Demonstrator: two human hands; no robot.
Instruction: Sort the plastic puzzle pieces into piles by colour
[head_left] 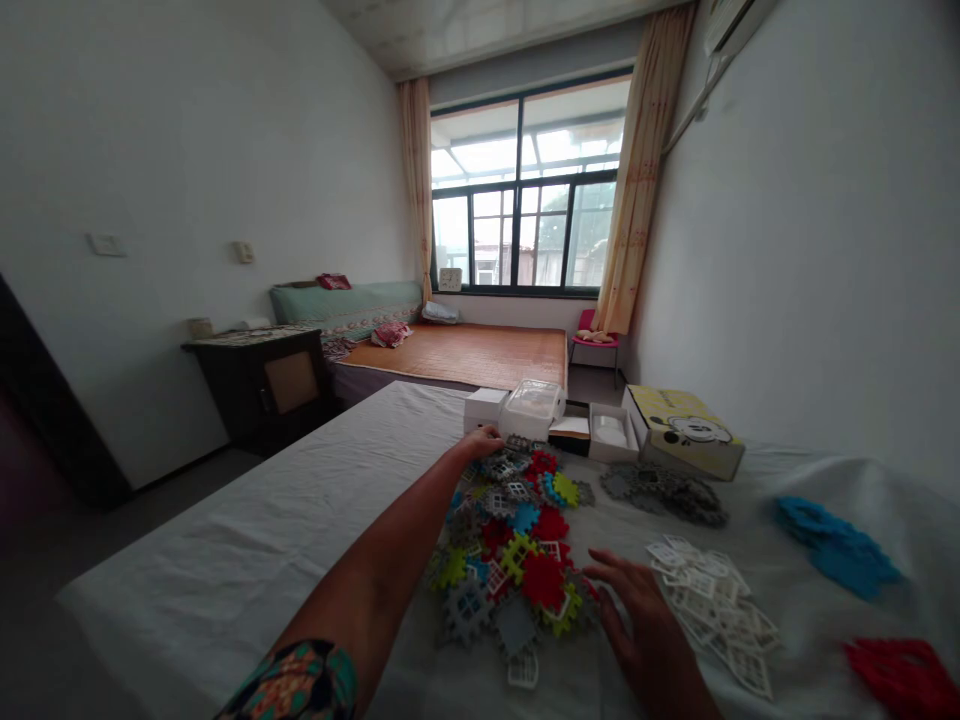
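Interlocking plastic building pieces lie in a mixed pile (517, 540) on a white-covered table: red, blue, lime and grey toothed plates, with small white window frames among them. My left hand (484, 441) reaches to the pile's far end, beside dark grey pieces. Its fingers are curled together; what they hold, if anything, is hidden. At the pile's right edge, my right hand (637, 610) has its fingers apart, close to a red toothed plate (544, 580). Right of that hand is a heap of white window frames (716, 605).
Grey toothed plates (667, 492), blue pieces (836, 545) and red pieces (904, 678) form separate heaps to the right. Behind the pile stand a clear plastic container (534, 405), an open white box (613, 430) and a yellow-topped box (686, 430). A bed (465, 350) lies beyond the table.
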